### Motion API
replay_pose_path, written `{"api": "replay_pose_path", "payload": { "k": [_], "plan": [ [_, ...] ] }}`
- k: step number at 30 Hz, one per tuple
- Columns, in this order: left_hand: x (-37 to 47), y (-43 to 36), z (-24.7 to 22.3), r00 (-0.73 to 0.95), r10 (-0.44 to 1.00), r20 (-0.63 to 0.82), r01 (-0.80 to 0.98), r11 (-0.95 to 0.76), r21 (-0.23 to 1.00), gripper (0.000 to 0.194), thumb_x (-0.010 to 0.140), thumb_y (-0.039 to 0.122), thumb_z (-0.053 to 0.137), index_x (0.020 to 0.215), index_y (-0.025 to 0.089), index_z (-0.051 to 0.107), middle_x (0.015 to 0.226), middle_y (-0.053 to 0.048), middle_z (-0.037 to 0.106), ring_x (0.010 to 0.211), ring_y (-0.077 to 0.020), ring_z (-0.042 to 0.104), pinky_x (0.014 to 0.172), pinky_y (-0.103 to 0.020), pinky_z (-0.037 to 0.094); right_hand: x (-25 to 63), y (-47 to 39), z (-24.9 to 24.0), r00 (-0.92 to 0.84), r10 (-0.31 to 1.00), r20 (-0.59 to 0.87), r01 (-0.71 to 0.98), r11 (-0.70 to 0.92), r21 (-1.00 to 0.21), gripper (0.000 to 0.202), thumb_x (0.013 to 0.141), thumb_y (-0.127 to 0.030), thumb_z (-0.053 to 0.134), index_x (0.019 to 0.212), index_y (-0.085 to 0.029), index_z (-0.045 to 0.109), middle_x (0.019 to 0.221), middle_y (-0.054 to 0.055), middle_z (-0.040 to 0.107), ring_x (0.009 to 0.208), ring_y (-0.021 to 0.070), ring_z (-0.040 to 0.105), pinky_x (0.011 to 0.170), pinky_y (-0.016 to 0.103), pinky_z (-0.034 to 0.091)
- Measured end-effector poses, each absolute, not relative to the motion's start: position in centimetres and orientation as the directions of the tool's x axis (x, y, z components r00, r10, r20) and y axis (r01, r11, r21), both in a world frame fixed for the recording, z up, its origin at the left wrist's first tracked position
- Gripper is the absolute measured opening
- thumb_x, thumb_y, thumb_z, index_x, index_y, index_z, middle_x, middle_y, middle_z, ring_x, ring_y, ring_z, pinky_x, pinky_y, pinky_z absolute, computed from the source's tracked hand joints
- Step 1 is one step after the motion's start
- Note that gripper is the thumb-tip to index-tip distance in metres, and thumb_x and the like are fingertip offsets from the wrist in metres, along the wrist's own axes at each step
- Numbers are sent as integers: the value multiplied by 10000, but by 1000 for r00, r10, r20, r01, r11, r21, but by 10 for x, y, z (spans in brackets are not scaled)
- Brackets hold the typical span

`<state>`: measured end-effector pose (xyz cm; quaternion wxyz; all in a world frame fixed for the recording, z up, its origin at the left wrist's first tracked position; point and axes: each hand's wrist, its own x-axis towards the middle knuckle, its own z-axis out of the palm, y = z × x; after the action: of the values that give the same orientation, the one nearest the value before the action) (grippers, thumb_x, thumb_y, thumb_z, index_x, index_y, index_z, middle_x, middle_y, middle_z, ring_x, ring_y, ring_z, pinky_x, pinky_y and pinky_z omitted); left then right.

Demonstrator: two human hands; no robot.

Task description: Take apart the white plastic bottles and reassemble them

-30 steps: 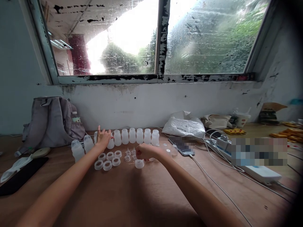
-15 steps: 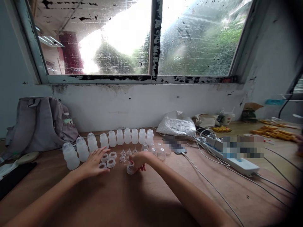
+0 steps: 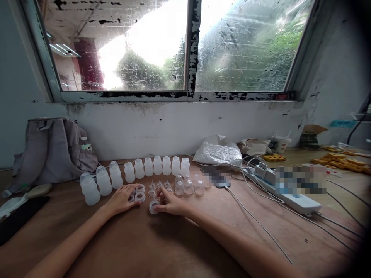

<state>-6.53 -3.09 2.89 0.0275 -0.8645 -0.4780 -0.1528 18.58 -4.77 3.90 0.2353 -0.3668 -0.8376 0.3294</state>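
Low over a cluster of translucent screw rings [image 3: 140, 197] is my left hand [image 3: 120, 197], its fingers stretched out over the left ones and its thumb apart. Part of the cluster is hidden under these fingers. My right hand [image 3: 171, 202] pinches one bottle collar ring [image 3: 153, 207] between thumb and fingers, just right of the cluster. Behind that hand stand clear pointed silicone nipples [image 3: 152, 185] in short rows, partly covered by the fingers. Clear dome caps [image 3: 179, 188] stand to the right of them. A row of frosted baby bottles [image 3: 147, 167] runs along the back.
At the back left a grey backpack [image 3: 55, 150] leans near the wall, with a black flat item [image 3: 23, 218] before it. A plastic-wrapped package [image 3: 217, 153], white cables and a power strip [image 3: 292, 199] lie on the right. Yellow parts [image 3: 336, 160] lie farther right.
My left hand has come down and right onto the rings. My right hand, pinching the collar ring, has shifted slightly left and turned. The view has shifted a little.
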Motion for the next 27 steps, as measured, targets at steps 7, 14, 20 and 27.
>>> {"api": "replay_pose_path", "payload": {
  "k": [7, 14, 20, 27],
  "plan": [
    [-63, -28, 29, 505, 800, 325, 827, -556, 84, 568, 740, 570, 418, 1224, 279, 355, 1207, -34, 487, 1108, -205, 419, 920, -344, 296, 168, -65, 30, -527, 760, 380, 647, 648, -401, 339, 745, -409, 493, 1003, -203, 415, 722, 7, 562, 671, 166, 539, 575, 240, 335],
    [-63, -17, 26, 509, 782, 360, 830, -556, 34, 548, 738, 567, 423, 1189, 254, 407, 1193, -54, 497, 1093, -209, 432, 911, -349, 313, 166, -66, 29, -526, 769, 364, 705, 634, -319, 245, 790, -386, 439, 940, -195, 471, 865, 61, 610, 749, 189, 573, 607, 249, 347],
    [-54, -39, 33, 619, 619, 484, 735, -673, -79, 512, 755, 501, 456, 1176, 211, 426, 1170, -92, 503, 1058, -238, 450, 918, -384, 315, 168, -64, 21, -544, 705, 455, 624, 702, -344, 170, 832, -318, 396, 928, -185, 443, 819, 52, 601, 721, 163, 560, 614, 236, 354],
    [-30, -90, 25, 620, 589, 517, 685, -728, 8, 406, 787, 394, 464, 1147, 209, 438, 1047, -86, 565, 954, -234, 514, 836, -381, 398, 169, -62, 16, -629, 634, 450, 539, 772, -335, 77, 849, -219, 348, 815, -188, 410, 767, 42, 583, 693, 151, 549, 593, 226, 354]
  ]
}}
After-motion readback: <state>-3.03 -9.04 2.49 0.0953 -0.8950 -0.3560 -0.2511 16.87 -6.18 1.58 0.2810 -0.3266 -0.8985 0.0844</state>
